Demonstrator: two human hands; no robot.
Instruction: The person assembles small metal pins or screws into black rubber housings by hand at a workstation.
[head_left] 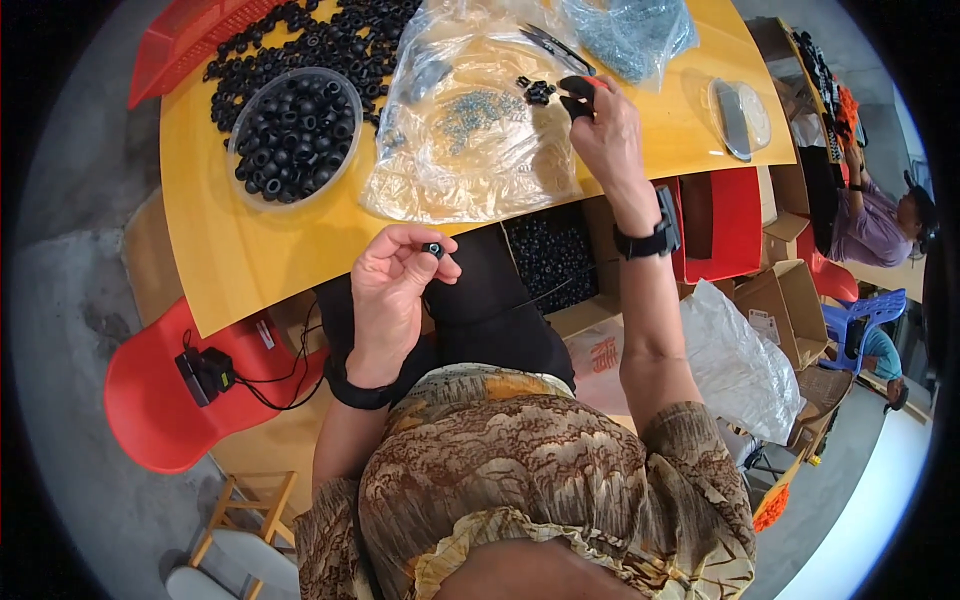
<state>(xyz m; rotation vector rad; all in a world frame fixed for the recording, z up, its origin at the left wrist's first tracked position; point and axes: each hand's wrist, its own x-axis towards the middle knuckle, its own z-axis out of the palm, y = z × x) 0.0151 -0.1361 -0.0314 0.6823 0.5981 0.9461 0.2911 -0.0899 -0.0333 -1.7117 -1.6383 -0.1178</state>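
Note:
Above my lap, at the table's front edge, my left hand [388,290] pinches a small black ring-shaped part [433,250] with a lighter centre. My right hand [607,135] is over the right side of a clear plastic bag [500,185] lying flat on the table. Dark coverings sit on its fingertips, which are slightly apart with nothing visible between them. Just left of those fingertips is a small cluster of black parts [538,92]. Tweezers [557,48] lie behind it. Small silvery pieces [470,115] are spread on the bag.
A clear round tub [232,165] of black ring parts stands on the yellow table [250,260], with many loose ones behind. A red basket [160,60], a bag of silvery pieces [630,35] and a clear lidded container [740,118] surround the work. Below are boxes and a red chair [150,400].

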